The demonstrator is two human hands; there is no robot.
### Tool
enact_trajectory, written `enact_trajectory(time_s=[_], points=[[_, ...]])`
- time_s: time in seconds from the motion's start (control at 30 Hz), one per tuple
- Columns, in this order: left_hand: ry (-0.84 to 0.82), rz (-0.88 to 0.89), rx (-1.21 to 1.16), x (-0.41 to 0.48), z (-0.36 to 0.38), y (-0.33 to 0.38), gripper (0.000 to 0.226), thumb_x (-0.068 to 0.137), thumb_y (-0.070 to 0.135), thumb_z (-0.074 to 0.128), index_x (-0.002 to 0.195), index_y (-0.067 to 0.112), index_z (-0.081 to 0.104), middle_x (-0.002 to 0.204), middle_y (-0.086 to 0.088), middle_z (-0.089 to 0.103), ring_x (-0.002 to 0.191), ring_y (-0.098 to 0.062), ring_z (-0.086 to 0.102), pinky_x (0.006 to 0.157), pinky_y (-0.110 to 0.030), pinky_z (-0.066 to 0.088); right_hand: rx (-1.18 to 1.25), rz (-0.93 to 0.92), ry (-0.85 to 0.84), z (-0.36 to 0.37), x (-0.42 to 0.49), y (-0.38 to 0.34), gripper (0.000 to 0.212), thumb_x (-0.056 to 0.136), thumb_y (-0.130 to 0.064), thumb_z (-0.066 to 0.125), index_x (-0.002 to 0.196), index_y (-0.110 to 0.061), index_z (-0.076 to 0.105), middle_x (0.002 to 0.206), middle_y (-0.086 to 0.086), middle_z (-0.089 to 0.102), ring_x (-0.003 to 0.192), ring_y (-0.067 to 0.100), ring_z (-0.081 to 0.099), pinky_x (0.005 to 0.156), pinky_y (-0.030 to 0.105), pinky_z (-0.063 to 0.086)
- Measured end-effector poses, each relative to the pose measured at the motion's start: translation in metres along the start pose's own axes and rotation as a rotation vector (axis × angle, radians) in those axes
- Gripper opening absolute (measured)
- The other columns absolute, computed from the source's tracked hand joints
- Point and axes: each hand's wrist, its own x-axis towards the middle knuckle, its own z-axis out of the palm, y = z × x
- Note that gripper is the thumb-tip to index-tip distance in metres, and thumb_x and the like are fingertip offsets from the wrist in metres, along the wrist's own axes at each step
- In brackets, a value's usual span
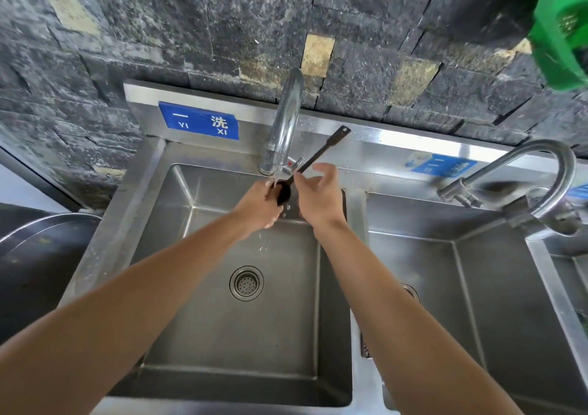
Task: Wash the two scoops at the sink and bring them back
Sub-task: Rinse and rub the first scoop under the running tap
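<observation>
Black plastic, a long-handled scoop (288, 189) sits under the thin stream from the curved faucet (286, 122), over the far edge of the left sink basin (222, 335). Its handle slants up and to the right toward the steel backsplash. Fingers of the left hand (259, 204) wrap the scoop's bowl. Thumb and forefinger of the right hand (318, 196) pinch the handle just above the bowl, the other fingers spread loose. Only one scoop is visible. A round drain (246, 282) lies nearer, below the hands.
</observation>
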Motion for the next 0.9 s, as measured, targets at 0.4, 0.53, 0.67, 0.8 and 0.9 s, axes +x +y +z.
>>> enact_trajectory(time_s=[0.4, 0.53, 0.67, 0.8, 0.9], points=[[-0.124, -0.197, -0.524, -0.002, -0.018, 0.009, 0.035, 0.096, -0.013, 0.03, 0.092, 0.004, 0.061, 0.083, -0.012, 0.064, 0.053, -0.012, 0.052, 0.053, -0.027, 0.039, 0.292, 0.287, -0.138, 0.004, -0.003, -0.01, 0.02, 0.092, -0.022, 0.068, 0.106, -0.008, 0.071, 0.072, 0.005, 0.067, 0.044, 0.012, 0.056, 0.045, 0.025, 0.04], [-0.182, -0.124, -0.243, -0.003, -0.027, 0.006, 0.024, 0.105, 0.016, 0.038, 0.084, 0.012, 0.05, 0.068, -0.006, 0.054, 0.042, -0.006, 0.03, 0.035, -0.019, 0.018, 0.37, 0.286, -0.14, 0.008, -0.008, -0.013, 0.023, 0.093, -0.014, 0.063, 0.111, -0.002, 0.069, 0.082, 0.012, 0.064, 0.053, 0.02, 0.052, 0.057, 0.032, 0.042], [-0.193, -0.098, -0.259, -0.004, -0.03, 0.012, 0.029, 0.099, -0.004, 0.035, 0.086, 0.013, 0.055, 0.071, -0.006, 0.057, 0.053, -0.012, 0.05, 0.041, -0.021, 0.04, 0.476, 0.305, -0.128, 0.01, -0.013, -0.015, 0.021, 0.096, -0.009, 0.057, 0.111, 0.003, 0.067, 0.09, 0.016, 0.067, 0.07, 0.027, 0.061, 0.065, 0.034, 0.049], [-0.171, -0.18, -0.555, -0.002, -0.025, 0.019, 0.046, 0.083, -0.026, 0.027, 0.1, 0.002, 0.059, 0.1, -0.022, 0.064, 0.09, -0.031, 0.067, 0.061, -0.028, 0.056, 0.498, 0.188, -0.063, 0.016, -0.015, -0.016, 0.012, 0.097, -0.004, 0.052, 0.095, -0.003, 0.064, 0.097, 0.019, 0.064, 0.088, 0.027, 0.06, 0.078, 0.037, 0.053], [-0.177, -0.207, -0.68, -0.002, -0.019, 0.024, 0.035, 0.093, -0.016, 0.032, 0.101, 0.002, 0.061, 0.081, -0.013, 0.068, 0.06, -0.016, 0.063, 0.053, -0.024, 0.05, 0.524, 0.157, -0.062, 0.016, -0.017, -0.02, 0.009, 0.098, -0.006, 0.054, 0.096, -0.004, 0.062, 0.095, 0.015, 0.064, 0.081, 0.023, 0.06, 0.069, 0.031, 0.052]])
